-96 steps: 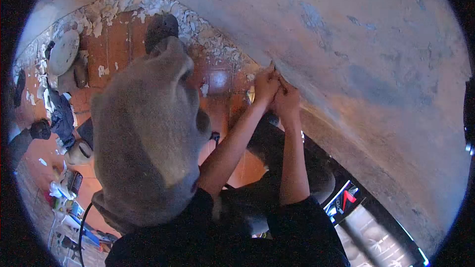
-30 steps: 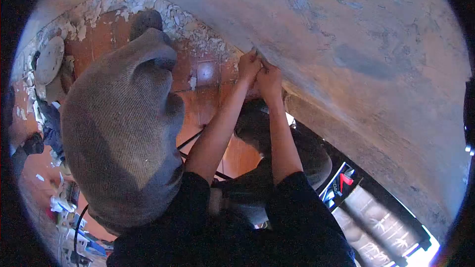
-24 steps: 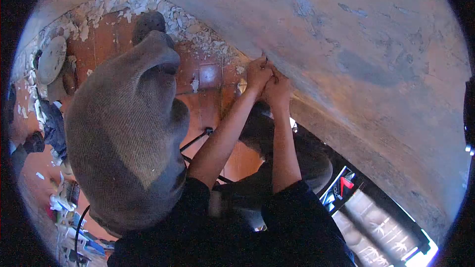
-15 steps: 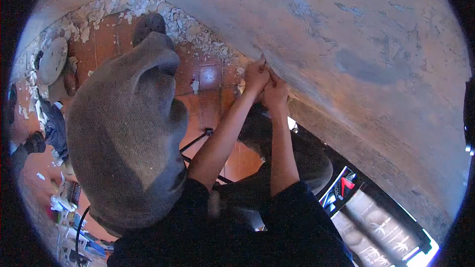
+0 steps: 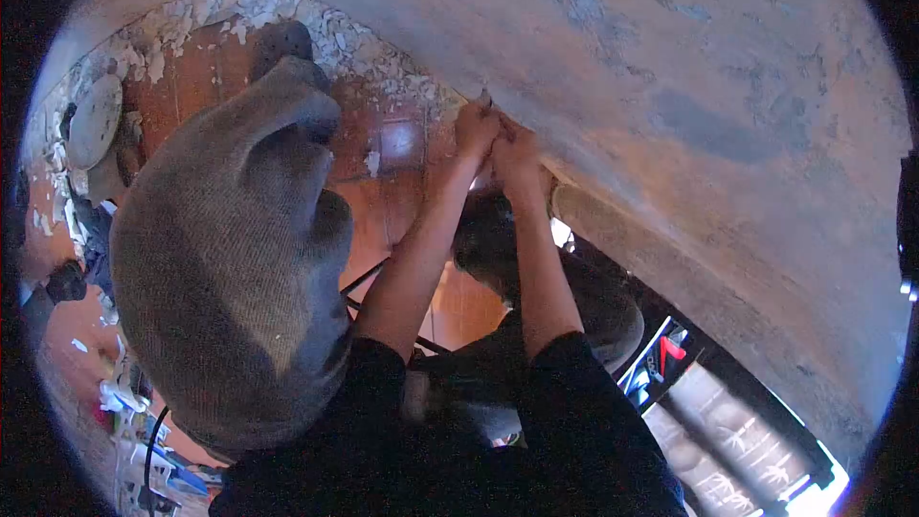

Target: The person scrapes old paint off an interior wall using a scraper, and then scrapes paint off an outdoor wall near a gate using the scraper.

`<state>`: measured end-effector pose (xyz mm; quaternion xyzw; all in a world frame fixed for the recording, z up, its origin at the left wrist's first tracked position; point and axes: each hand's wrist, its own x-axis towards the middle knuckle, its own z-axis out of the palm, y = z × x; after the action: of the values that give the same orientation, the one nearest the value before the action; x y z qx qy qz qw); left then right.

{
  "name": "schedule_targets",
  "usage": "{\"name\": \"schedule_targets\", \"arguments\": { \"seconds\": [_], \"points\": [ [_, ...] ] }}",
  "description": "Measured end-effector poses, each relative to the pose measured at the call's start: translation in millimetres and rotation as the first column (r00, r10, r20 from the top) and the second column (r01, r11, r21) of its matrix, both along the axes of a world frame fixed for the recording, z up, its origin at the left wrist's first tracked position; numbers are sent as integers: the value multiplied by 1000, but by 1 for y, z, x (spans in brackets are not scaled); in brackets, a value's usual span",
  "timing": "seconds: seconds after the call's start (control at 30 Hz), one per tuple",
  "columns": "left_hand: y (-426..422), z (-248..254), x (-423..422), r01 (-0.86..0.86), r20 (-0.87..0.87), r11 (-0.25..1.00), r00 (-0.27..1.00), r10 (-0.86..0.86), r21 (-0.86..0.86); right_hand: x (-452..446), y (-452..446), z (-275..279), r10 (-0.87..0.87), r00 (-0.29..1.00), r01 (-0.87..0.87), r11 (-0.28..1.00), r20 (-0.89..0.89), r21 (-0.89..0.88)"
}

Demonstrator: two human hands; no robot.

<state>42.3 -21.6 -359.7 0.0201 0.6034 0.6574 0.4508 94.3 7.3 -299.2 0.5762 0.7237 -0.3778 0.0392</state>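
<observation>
Since the earlier frame, both hands and the left leg (image 5: 230,258) have shifted slightly leftward in view. The left hand (image 5: 476,130) and right hand (image 5: 520,161) are curled together, perhaps for steadiness, beside the wall's foot; the wall (image 5: 670,67) rises rightward. What they grasp, I cannot tell.

Wall (image 5: 728,67): mottled pinkish brown with blue-grey patches, filling the upper right of what I see. Floor (image 5: 388,199): reddish-brown tile, joints visible. Pale flakes (image 5: 335,33) line the floor edge at the wall's foot. A light patch (image 5: 400,142) reflects off the tile. Lower right: a pale palm-print panel (image 5: 718,431) beside bright light (image 5: 831,481).
</observation>
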Motion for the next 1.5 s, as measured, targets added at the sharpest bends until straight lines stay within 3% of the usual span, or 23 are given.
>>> {"name": "schedule_targets", "arguments": {
  "seconds": [0.03,0.07,0.13,0.27,0.33,0.37,0.43,0.57,0.67,0.73,0.77,0.83,0.93,1.07,1.13,1.17,1.23,1.27,1.33,1.37,1.43,1.5],
  "points": [
    [0,-3,-6,-44,199,999,979,37,31,-6,0,-5,33,999,-33,999,-25,12],
    [-4,-2,-2,-45,200,999,979,40,21,-3,-4,-5,34,999,-34,999,-24,2],
    [2,-2,8,-135,-143,991,980,136,15,6,-8,2,77,995,-70,992,-64,106],
    [9,5,16,-114,-101,993,989,111,-22,11,-2,15,42,996,-32,991,-77,127],
    [17,-23,19,86,-189,984,975,-115,-156,1,-1,25,25,1000,-24,998,-13,51],
    [14,-29,24,94,-180,984,976,-122,-153,1,-4,23,18,1000,-18,998,-3,53],
    [10,-27,9,-47,3,997,999,48,-54,-11,-5,14,47,998,-44,997,-41,65],
    [0,4,7,-69,73,994,995,63,81,-5,-10,28,111,991,-94,976,-78,197],
    [7,3,7,-111,15,994,994,111,0,-8,-2,34,132,991,-127,981,-25,144],
    [7,-2,-3,97,-87,977,990,-116,-191,-11,2,29,165,983,-153,979,-83,132],
    [5,0,-2,98,-83,977,990,-116,-190,-11,2,27,165,983,-154,979,-79,132],
    [3,1,2,-128,93,991,987,130,-32,-9,0,25,251,966,-233,946,-57,225],
    [3,15,-2,-43,-24,985,999,40,-165,-15,-2,41,131,990,-135,986,46,95],
    [14,-16,1,-81,-33,989,996,78,-124,-22,4,25,178,984,-180,966,30,184],
    [5,-10,-14,-197,168,979,964,204,-60,-30,0,10,197,974,-213,964,113,159],
    [2,-4,-18,-204,162,977,964,211,-60,-27,-1,9,204,973,-219,963,107,159],
    [-9,15,-16,-52,50,998,997,53,-33,-13,-8,13,168,985,-163,978,-34,127],
    [-9,24,-12,-52,46,998,998,53,-35,-6,-11,16,168,985,-162,979,-37,126],
    [-4,36,-5,18,-169,985,984,-47,-171,5,-13,19,49,963,-5,986,-263,166],
    [-3,36,-8,13,-169,985,985,-43,-171,5,-11,15,54,963,-9,986,-263,166],
    [-5,34,-5,42,-270,978,958,-98,-205,5,-10,20,-165,973,156,986,-163,-66],
    [-9,28,-2,2,-298,982,953,-60,-191,23,-8,-14,-118,966,114,993,-231,-32]
  ]
}}
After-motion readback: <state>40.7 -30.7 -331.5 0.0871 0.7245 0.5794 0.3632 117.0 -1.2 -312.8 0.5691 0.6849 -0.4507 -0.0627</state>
